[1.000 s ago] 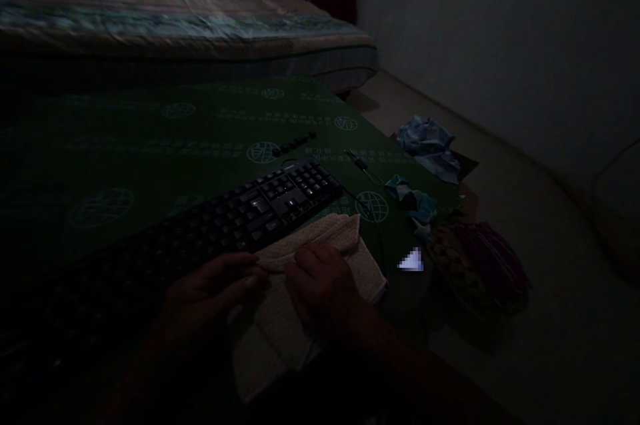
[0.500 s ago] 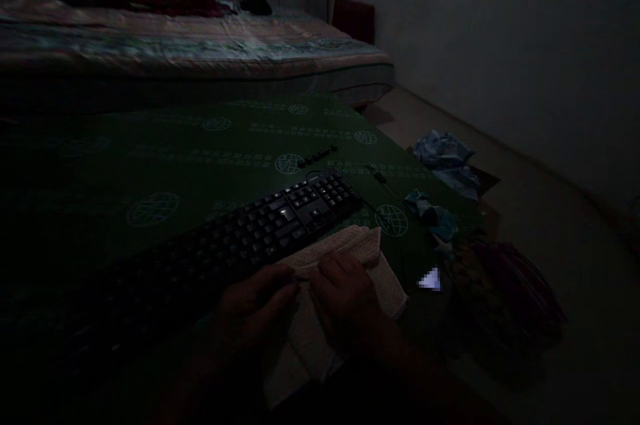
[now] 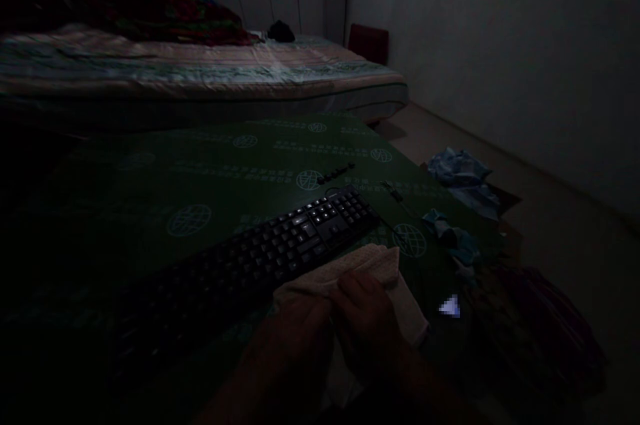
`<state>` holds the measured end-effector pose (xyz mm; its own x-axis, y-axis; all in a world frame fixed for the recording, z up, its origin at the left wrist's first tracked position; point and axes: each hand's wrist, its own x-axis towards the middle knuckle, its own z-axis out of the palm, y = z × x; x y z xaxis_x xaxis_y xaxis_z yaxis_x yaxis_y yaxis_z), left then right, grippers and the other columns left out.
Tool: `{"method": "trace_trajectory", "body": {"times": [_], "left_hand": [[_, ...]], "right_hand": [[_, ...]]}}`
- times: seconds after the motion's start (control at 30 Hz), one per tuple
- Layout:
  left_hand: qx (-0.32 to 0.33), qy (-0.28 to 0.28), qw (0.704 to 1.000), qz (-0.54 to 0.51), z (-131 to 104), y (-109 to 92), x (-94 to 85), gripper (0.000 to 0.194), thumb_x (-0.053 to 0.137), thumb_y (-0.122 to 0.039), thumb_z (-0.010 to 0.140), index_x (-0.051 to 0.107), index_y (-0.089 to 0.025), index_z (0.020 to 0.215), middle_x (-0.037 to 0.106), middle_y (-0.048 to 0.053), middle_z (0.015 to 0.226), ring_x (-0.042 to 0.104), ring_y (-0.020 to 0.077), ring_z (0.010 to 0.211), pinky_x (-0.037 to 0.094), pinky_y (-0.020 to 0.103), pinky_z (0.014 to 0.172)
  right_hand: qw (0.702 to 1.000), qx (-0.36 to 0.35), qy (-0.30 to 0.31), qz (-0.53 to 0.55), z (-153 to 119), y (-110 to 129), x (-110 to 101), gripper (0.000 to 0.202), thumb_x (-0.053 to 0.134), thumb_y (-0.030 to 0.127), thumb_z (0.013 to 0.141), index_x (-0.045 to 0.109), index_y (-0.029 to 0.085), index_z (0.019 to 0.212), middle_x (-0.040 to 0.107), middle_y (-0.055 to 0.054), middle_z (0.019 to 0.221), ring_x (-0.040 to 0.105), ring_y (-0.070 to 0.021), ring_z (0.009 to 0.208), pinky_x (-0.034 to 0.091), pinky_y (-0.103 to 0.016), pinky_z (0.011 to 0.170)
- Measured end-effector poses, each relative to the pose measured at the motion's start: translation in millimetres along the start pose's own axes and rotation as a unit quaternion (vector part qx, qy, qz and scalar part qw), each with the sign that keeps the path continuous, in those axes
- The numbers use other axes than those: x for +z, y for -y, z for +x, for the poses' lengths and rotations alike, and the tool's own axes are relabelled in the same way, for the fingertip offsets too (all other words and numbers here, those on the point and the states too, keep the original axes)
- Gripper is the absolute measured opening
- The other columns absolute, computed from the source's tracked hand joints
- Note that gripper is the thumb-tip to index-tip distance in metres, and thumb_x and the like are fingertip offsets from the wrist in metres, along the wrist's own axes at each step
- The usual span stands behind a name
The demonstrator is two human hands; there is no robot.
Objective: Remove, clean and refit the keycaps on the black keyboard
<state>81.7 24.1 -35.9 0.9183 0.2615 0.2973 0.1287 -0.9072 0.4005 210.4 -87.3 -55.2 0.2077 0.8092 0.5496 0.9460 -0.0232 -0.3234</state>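
Note:
Both my hands are on a pale, textured cloth (image 3: 370, 258) in the dim light. My left hand (image 3: 303, 328) has its fingers closed on the cloth's near left part. Right beside it, my right hand (image 3: 365, 312) grips the cloth with bent fingers. Part of the cloth hangs toward me, and another flap shows to the right of my right hand. Whether anything lies inside the cloth is hidden. Just beyond the hands, a black keyboard (image 3: 250, 258) lies slantwise on a green printed surface (image 3: 270, 165).
Behind the keyboard lies a row of small black pieces (image 3: 336, 174). A thin cable with a dark connector (image 3: 395, 193) is to the right. Crumpled blue cloths (image 3: 457, 168) and a dark purple bundle (image 3: 550, 325) sit along the right side. A bed (image 3: 200, 78) stands behind.
The view has tilted up and shifted left, so everything sits lower and further right. My left hand has come closer to the right one and turned over the cloth.

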Motion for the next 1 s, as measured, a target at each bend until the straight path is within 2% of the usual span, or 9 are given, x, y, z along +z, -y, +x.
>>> {"method": "trace_trajectory", "body": {"times": [0.1, 0.2, 0.27, 0.43, 0.5, 0.63, 0.8, 0.9, 1.0], "left_hand": [[0.035, -0.013, 0.999, 0.022, 5, -3, -4.3, 0.02, 0.044, -0.012, 0.08, 0.058, -0.023, 0.09, 0.065, 0.002, 0.089, 0.06, 0.0163, 0.081, 0.05, 0.027, 0.072], [0.066, -0.098, 0.986, 0.115, 22, -5, -9.0, 0.022, 0.042, -0.01, 0.08, 0.058, -0.019, 0.092, 0.066, 0.008, 0.097, 0.061, 0.0199, 0.089, 0.051, 0.032, 0.075], [0.049, -0.129, 0.977, 0.164, 37, -6, -9.9, 0.017, 0.044, -0.009, 0.079, 0.059, -0.016, 0.083, 0.066, 0.012, 0.098, 0.061, 0.0236, 0.091, 0.052, 0.036, 0.077], [-0.041, -0.139, 0.973, 0.179, 59, -4, 6.2, 0.019, 0.05, -0.009, 0.076, 0.061, -0.012, 0.091, 0.061, 0.019, 0.115, 0.055, 0.0328, 0.111, 0.047, 0.05, 0.092], [-0.066, -0.16, 0.969, 0.178, 59, 0, 17.0, 0.018, 0.05, -0.011, 0.079, 0.062, -0.012, 0.093, 0.061, 0.019, 0.116, 0.054, 0.0333, 0.113, 0.046, 0.052, 0.094], [-0.072, -0.188, 0.962, 0.185, 51, 9, 31.1, 0.016, 0.049, -0.012, 0.081, 0.061, -0.012, 0.091, 0.062, 0.019, 0.114, 0.054, 0.0334, 0.113, 0.046, 0.051, 0.094], [-0.07, -0.186, 0.962, 0.186, 44, 13, 33.7, 0.018, 0.046, -0.012, 0.083, 0.06, -0.013, 0.095, 0.061, 0.018, 0.114, 0.054, 0.032, 0.113, 0.044, 0.052, 0.095], [-0.074, -0.187, 0.963, 0.18, 43, 13, 34.5, 0.021, 0.045, -0.013, 0.084, 0.06, -0.013, 0.098, 0.061, 0.018, 0.115, 0.054, 0.0316, 0.113, 0.043, 0.053, 0.095], [-0.071, -0.191, 0.963, 0.178, 41, 13, 35.2, 0.022, 0.044, -0.014, 0.085, 0.06, -0.013, 0.101, 0.061, 0.018, 0.116, 0.054, 0.0309, 0.114, 0.044, 0.052, 0.095]], "right_hand": [[1.0, 0.003, 0.004, 0.009, -1, 0, 2, 0.02, 0.042, 0.022, 0.091, 0.06, 0.015, 0.087, 0.057, -0.007, 0.082, 0.047, -0.0215, 0.08, 0.037, -0.035, 0.07], [1.0, 0.015, 0.016, 0.006, -1, 1, 4, 0.018, 0.043, 0.021, 0.09, 0.06, 0.016, 0.087, 0.057, -0.007, 0.082, 0.047, -0.0211, 0.079, 0.037, -0.035, 0.07], [1.0, 0.014, 0.014, 0.002, -1, 1, 5, 0.018, 0.043, 0.021, 0.09, 0.06, 0.016, 0.087, 0.057, -0.007, 0.083, 0.047, -0.0213, 0.079, 0.036, -0.035, 0.069], [1.0, 0.0, -0.019, -0.002, -1, 0, 6, 0.022, 0.039, 0.019, 0.091, 0.061, 0.015, 0.09, 0.059, -0.009, 0.086, 0.048, -0.0216, 0.082, 0.039, -0.035, 0.071], [1.0, -0.007, -0.024, -0.012, -1, 0, 7, 0.023, 0.039, 0.017, 0.09, 0.062, 0.015, 0.09, 0.06, -0.01, 0.088, 0.049, -0.0216, 0.083, 0.04, -0.035, 0.072], [0.999, -0.019, -0.022, -0.042, -2, -1, 9, 0.022, 0.04, 0.015, 0.09, 0.062, 0.015, 0.087, 0.06, -0.01, 0.086, 0.05, -0.0218, 0.084, 0.042, -0.036, 0.074], [0.999, -0.027, -0.022, -0.037, 2, -1, 6, 0.019, 0.043, 0.015, 0.089, 0.061, 0.015, 0.084, 0.059, -0.008, 0.079, 0.052, -0.0202, 0.079, 0.042, -0.032, 0.07], [0.999, -0.035, -0.008, 0.0, 10, -4, -5, 0.017, 0.044, 0.016, 0.089, 0.057, 0.017, 0.077, 0.057, -0.004, 0.072, 0.05, -0.017, 0.069, 0.039, -0.029, 0.062], [0.998, -0.043, 0.02, 0.032, 26, -13, -20, 0.018, 0.042, 0.012, 0.087, 0.057, 0.018, 0.078, 0.058, -0.004, 0.072, 0.05, -0.0153, 0.067, 0.039, -0.027, 0.06]]}}
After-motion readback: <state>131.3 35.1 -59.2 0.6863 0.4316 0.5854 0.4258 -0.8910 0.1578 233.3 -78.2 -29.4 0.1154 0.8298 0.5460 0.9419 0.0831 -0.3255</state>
